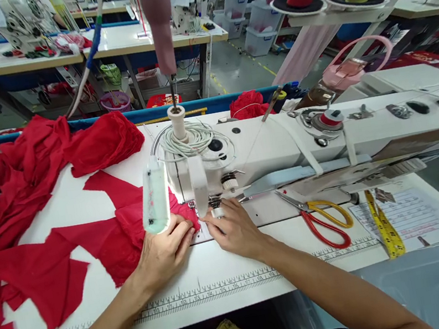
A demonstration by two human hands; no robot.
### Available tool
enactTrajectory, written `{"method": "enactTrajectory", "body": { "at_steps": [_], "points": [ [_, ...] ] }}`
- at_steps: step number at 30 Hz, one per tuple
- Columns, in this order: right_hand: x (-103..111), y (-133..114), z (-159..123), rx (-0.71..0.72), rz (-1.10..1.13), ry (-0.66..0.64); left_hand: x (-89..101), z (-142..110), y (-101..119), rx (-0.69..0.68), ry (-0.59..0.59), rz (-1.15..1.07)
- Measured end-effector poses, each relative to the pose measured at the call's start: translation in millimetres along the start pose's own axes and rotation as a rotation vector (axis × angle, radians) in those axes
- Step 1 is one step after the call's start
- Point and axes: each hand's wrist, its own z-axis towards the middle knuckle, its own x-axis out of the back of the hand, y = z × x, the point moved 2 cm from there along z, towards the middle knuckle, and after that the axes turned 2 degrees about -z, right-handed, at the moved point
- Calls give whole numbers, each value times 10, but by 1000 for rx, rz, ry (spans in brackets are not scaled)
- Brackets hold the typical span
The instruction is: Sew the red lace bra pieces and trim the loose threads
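Note:
A white sewing machine stands across the white table. Red fabric lies spread to the left and runs under the needle area. My left hand rests on the red fabric just left of the presser foot, fingers pressed together on the cloth. My right hand sits right of the foot, fingers curled at the fabric's edge by the needle plate. A small lamp hangs in front of the machine head and hides part of the cloth.
Red and yellow scissors lie right of my right hand. A yellow tape measure crosses a printed sheet. A heap of red cloth fills the table's left. A grey plastic bin stands at lower right.

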Motion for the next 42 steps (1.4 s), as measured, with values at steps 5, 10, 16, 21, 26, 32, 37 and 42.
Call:
{"method": "enactTrajectory", "body": {
  "at_steps": [5,10,16,21,26,32,37,42],
  "points": [
    [-5,12,4,-7,64,-23,-28,120,-3,168,-61,-24],
    [-6,27,8,-18,106,-44,-77,234,-15,287,-170,-84],
    [-4,46,26,-38,151,-107,-113,304,5,452,-225,-48],
    [14,51,38,-63,194,-80,-144,278,1,581,-212,-119],
    [2,56,43,-75,150,-60,-170,207,-35,617,-114,-247],
    [16,34,46,-48,70,-110,-191,182,-40,591,-44,-294],
    [25,7,43,-21,10,-181,-201,172,-22,593,-22,-299],
    [30,5,35,-1,-21,-200,-184,166,1,561,-16,-265]
  ]
}}
